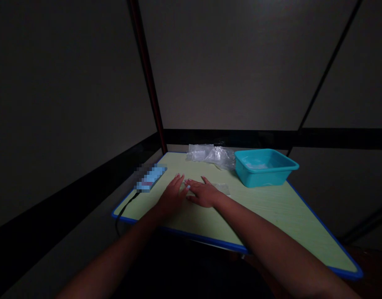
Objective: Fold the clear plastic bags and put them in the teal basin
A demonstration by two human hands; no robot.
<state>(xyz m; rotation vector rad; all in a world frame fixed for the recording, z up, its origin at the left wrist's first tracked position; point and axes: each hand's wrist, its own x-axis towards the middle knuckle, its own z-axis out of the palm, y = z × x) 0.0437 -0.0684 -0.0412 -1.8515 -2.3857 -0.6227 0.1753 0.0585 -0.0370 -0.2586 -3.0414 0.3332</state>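
Both hands are on the pale yellow-green table. My right hand lies flat with its fingers spread over a small clear plastic bag, which shows past the wrist on the right. My left hand rests close beside it, fingers stretched forward, near the bag's left end. The fingertips of the two hands almost meet, and I cannot tell whether they touch. What lies under the right palm is hidden.
A turquoise plastic basin stands at the table's right, with something clear inside. Crumpled clear plastic bags lie along the back edge. On the left is a blurred-out phone-like device with a black cable. The table has a blue edge; walls stand behind and left.
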